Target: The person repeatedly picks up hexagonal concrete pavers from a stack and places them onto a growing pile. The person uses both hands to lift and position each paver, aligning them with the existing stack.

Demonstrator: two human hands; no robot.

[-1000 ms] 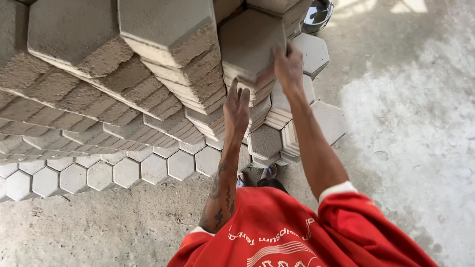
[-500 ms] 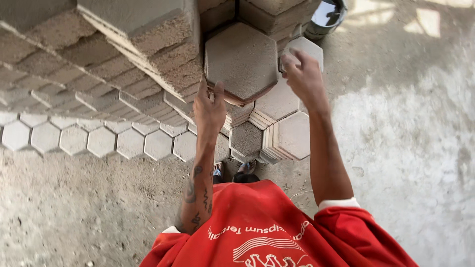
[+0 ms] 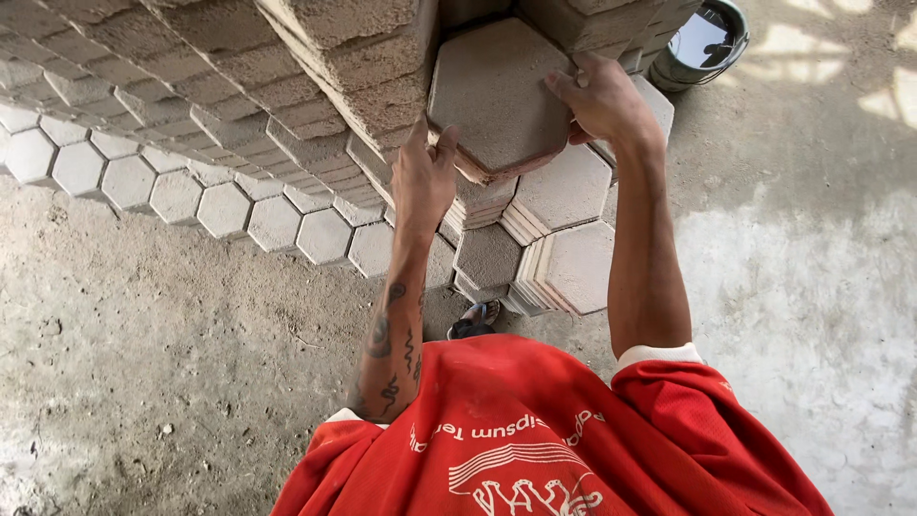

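**Hexagonal paver held between both hands at the top of the stack**

Hexagonal paver (image 3: 497,96) sits flat between your two hands, raised level with the upper courses of the tall paver stack (image 3: 315,86). Your left hand (image 3: 423,177) presses against its near-left edge with fingers spread upward, and your right hand (image 3: 602,96) closes over its far-right corner, so the block is clamped from both sides rather than resting free. Whether its underside bears on the blocks below cannot be told from this angle.

Judging by how things lie, much of the stacking is done: the tall pile fills the upper left of the view, and a single layer of pavers (image 3: 220,205) runs along the concrete floor (image 3: 172,382) at its foot. Shorter piles (image 3: 564,229) stand just beyond your arms (their tops well below the block you hold), which suggests more courses are left to go there. A bucket (image 3: 707,43) stands at the far right, apart from the work. Your red shirt (image 3: 544,440) fills the bottom of the frame.
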